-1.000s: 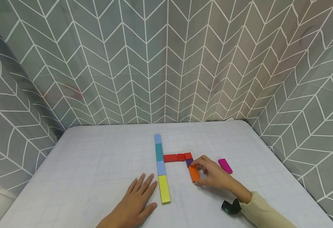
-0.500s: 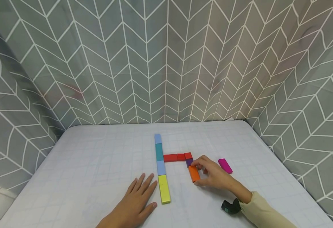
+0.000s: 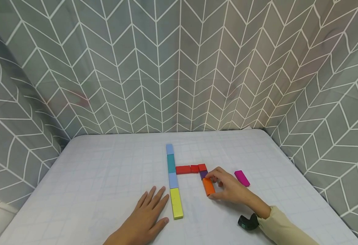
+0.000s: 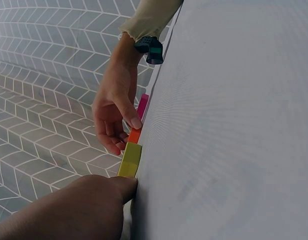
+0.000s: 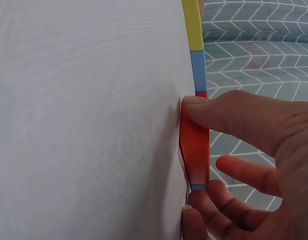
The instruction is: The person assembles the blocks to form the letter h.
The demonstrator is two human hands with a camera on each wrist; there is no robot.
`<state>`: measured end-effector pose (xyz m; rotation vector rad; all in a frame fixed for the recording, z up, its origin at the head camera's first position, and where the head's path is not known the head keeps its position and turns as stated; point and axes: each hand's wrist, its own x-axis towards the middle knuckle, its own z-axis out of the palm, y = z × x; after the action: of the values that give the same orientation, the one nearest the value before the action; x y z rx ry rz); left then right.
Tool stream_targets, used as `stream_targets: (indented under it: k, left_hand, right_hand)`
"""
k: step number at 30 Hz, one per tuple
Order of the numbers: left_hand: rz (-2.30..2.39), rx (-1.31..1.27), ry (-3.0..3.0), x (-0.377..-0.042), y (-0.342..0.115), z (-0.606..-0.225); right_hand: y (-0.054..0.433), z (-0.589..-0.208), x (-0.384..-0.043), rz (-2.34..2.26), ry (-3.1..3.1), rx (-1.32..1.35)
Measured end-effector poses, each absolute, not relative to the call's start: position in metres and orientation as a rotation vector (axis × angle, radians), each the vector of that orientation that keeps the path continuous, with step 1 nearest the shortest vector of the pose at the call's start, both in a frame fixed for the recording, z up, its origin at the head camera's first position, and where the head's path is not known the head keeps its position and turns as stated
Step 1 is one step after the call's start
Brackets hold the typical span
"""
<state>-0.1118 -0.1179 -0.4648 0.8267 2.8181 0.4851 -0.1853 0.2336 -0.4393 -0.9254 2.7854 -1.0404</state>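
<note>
My right hand [image 3: 228, 186] pinches an orange block [image 3: 208, 187] lengthwise, with the thumb at its near end and fingers at its far end. That block lies on the table below a small purple block [image 3: 203, 174], which hangs under a row of red blocks [image 3: 183, 169]. My left hand [image 3: 146, 219] rests on the table with fingers spread, beside a yellow block [image 3: 176, 203]. Above the yellow block, a blue block [image 3: 173, 180], a teal block [image 3: 171, 163] and a smaller blue block [image 3: 169, 149] run end to end in a line. In the right wrist view the thumb presses the orange block [image 5: 195, 140].
A magenta block [image 3: 242, 178] lies apart, right of my right hand. A black device [image 3: 248, 222] is at the right wrist, by the sleeve. The white-covered table [image 3: 105, 163] has patterned grey curtains [image 3: 179, 68] behind and on both sides.
</note>
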Motion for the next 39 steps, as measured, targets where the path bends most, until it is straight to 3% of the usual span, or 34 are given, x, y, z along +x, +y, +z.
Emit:
stream_targets:
  k: [39]
  left_hand:
    - [0.467, 0.820, 2.811, -0.113, -0.118, -0.464]
  right_hand:
    - [0.237, -0.429, -0.186, -1.033, 2.795, -0.917]
